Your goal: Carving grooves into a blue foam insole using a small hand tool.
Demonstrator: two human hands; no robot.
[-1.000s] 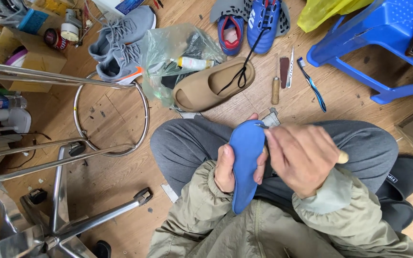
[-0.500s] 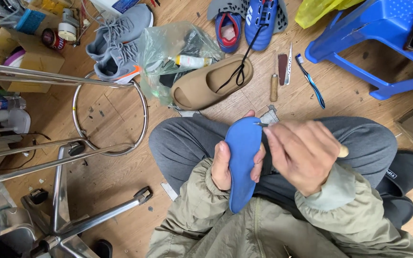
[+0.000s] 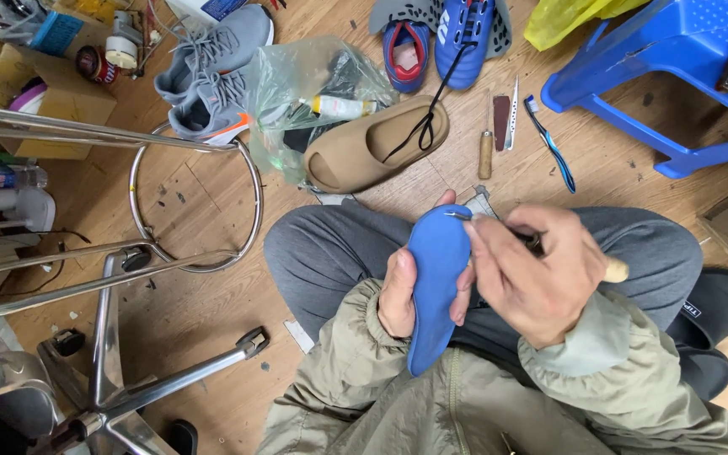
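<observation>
Your left hand [image 3: 399, 295] grips the blue foam shoe insole [image 3: 433, 278] at centre frame, fingers wrapped round its edges, holding it upright over your grey-trousered lap [image 3: 330, 244]. Your right hand [image 3: 537, 274] is closed round a wooden-handled hooked awl [image 3: 465, 216]; the pale handle end shows at the heel of that hand, and the metal tip touches the upper end of the insole.

On the wooden floor [image 3: 195, 312] above the lap lies a tan moulded slip-on shoe [image 3: 364, 147], with a black lace [image 3: 431, 101] trailing across it from a blue sports shoe [image 3: 463, 38] at the upper edge. A clear plastic bag [image 3: 305, 80] holding a small tube sits just left of the tan shoe, touching a pair of grey lace-up trainers [image 3: 212, 76] at upper left. To the right of the tan shoe lie a wooden-handled tool [image 3: 485, 152], a narrow blade [image 3: 511, 118] and a blue toothbrush [image 3: 549, 143], side by side. A blue plastic stool [image 3: 659, 84] fills the upper right; a chrome chair base [image 3: 128, 278] occupies the left side.
</observation>
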